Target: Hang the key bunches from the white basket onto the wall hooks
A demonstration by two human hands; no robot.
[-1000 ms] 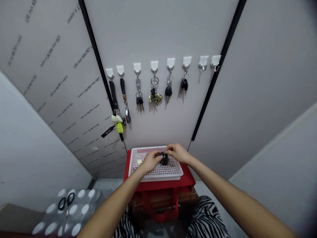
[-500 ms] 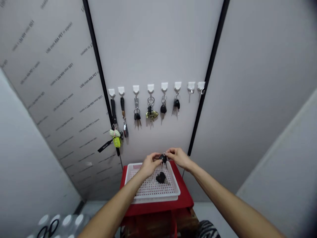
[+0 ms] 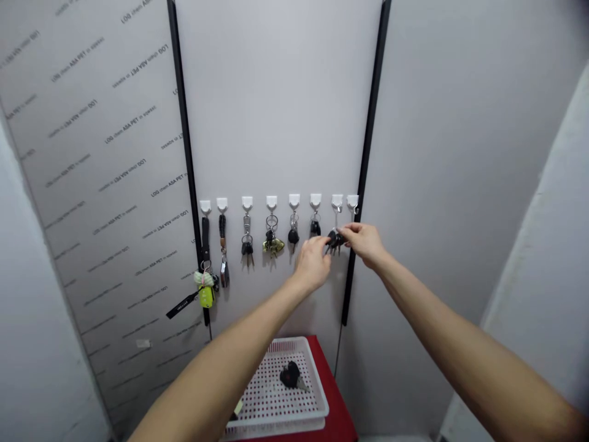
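A bunch of black-headed keys (image 3: 334,238) is held between my two hands, just below the seventh white hook (image 3: 337,202). My right hand (image 3: 365,241) pinches the bunch from the right, near its top. From the left, the fingers of my left hand (image 3: 313,263) close on the same keys. The last hook (image 3: 353,203), at the far right of the row, bears nothing. Just left of my hands, a set of black keys (image 3: 315,228) hangs from the sixth hook (image 3: 315,201), partly covered by my left hand.
Further left hang a round black key (image 3: 293,236), a gold fish-shaped keyring (image 3: 273,246), more keys (image 3: 247,248) and two strap keyrings. Below, a white perforated basket (image 3: 317,408) on a red surface (image 3: 338,402) holds another black key (image 3: 291,375). Black strips (image 3: 368,141) edge the wall panel.
Both hands have risen from over the basket to the hooks at the right, carrying the bunch of keys. The camera view has tilted upward.
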